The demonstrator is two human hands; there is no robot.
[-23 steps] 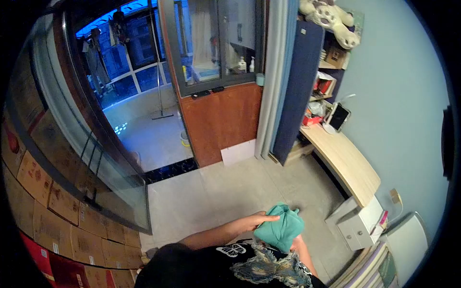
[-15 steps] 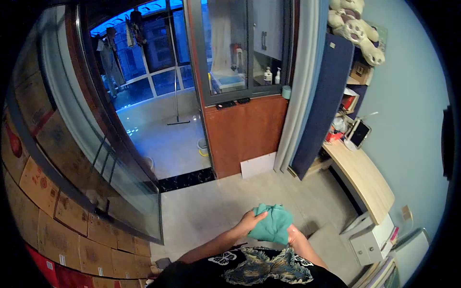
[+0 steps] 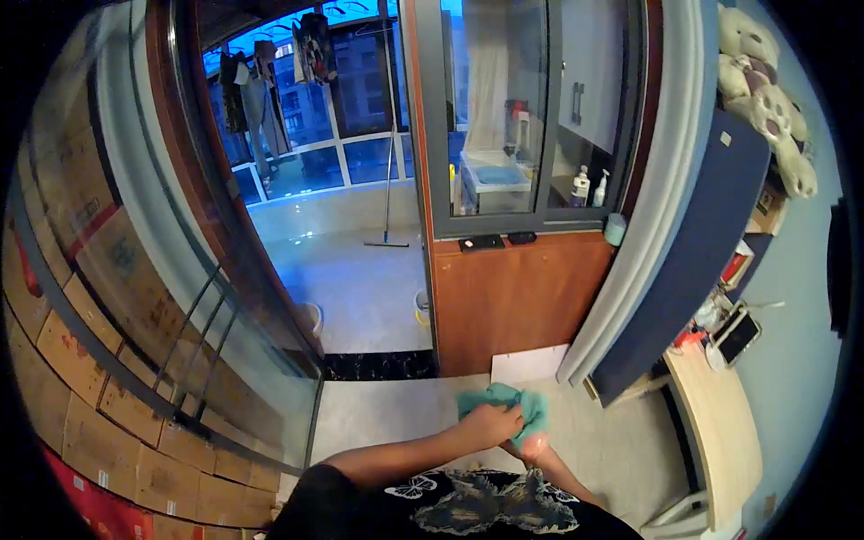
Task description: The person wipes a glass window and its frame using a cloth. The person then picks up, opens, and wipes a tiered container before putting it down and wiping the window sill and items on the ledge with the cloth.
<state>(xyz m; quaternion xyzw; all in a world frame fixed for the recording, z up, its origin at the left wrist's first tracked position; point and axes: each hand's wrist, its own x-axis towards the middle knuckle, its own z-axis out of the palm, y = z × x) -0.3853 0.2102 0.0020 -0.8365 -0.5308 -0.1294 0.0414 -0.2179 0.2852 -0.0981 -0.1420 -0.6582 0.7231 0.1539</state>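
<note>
- The left hand (image 3: 490, 426) is clenched around a bunched teal cloth (image 3: 533, 410), with its fingers curled over the fabric.
- The right hand (image 3: 535, 446) touches the cloth's lower right side; its fingers are largely hidden, so I cannot tell whether it grips.
- The cloth is held up in front of the reddish-brown wooden panel (image 3: 522, 306), between that panel and the person's black butterfly-print shirt (image 3: 495, 506).
- A white board (image 3: 529, 364) stands at the foot of the panel.
- Two flat black objects, too small to identify, lie along the panel's top edge.
- Above the panel, a grey-framed window (image 3: 537, 117) shows two bottles (image 3: 580, 187) through its glass.
- Just left of the panel is a black marbled threshold (image 3: 378, 365); farther back on that side, a floor squeegee (image 3: 387, 244) stands upright and clothes (image 3: 312, 54) hang.
- Well left of the panel, stacked cardboard boxes (image 3: 166, 486) rise beside a glass door (image 3: 256, 387).
- Right of the panel hangs a pale curtain (image 3: 643, 180); farther right are a plush bear (image 3: 765, 108), a wooden desk (image 3: 720, 432) and a tablet (image 3: 738, 337).
</note>
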